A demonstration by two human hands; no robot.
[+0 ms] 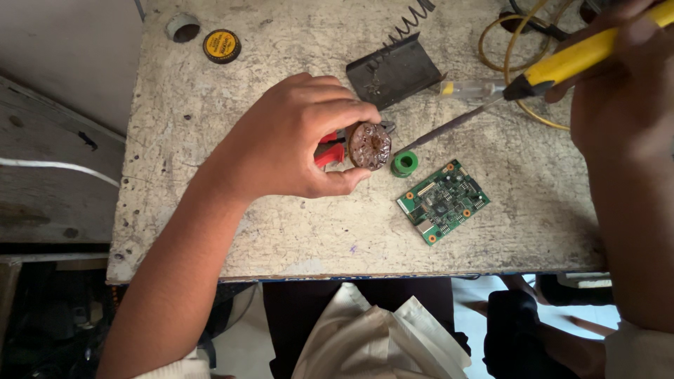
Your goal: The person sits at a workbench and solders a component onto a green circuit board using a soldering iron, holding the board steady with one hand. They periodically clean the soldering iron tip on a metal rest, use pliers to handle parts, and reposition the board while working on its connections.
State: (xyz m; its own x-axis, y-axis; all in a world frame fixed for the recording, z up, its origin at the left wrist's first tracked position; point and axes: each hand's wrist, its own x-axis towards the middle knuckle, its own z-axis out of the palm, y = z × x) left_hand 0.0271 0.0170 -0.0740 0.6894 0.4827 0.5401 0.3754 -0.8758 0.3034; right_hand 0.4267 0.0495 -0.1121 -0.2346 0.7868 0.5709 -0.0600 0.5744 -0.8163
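My left hand [295, 140] grips a small round brown tin [370, 146] on its edge, tilted so its dark, crusty inside faces right. Red-handled pliers [328, 151] lie under that hand, mostly hidden. My right hand [621, 84] holds a yellow-handled soldering iron [562, 67] at the upper right. The iron's long metal tip [442, 132] slants down-left and ends close to the tin's right side, just above a small green spool [404, 163]. A green circuit board [443, 201] lies flat on the table to the right of the tin.
The worn, pale table [210, 210] carries a dark metal iron stand with a coil spring [393, 67], a clear-handled screwdriver [472, 89], a yellow cable loop [509, 42], a round yellow-and-black tin [222, 45] and a grey ring [183, 28]. The table's front edge runs just below the board.
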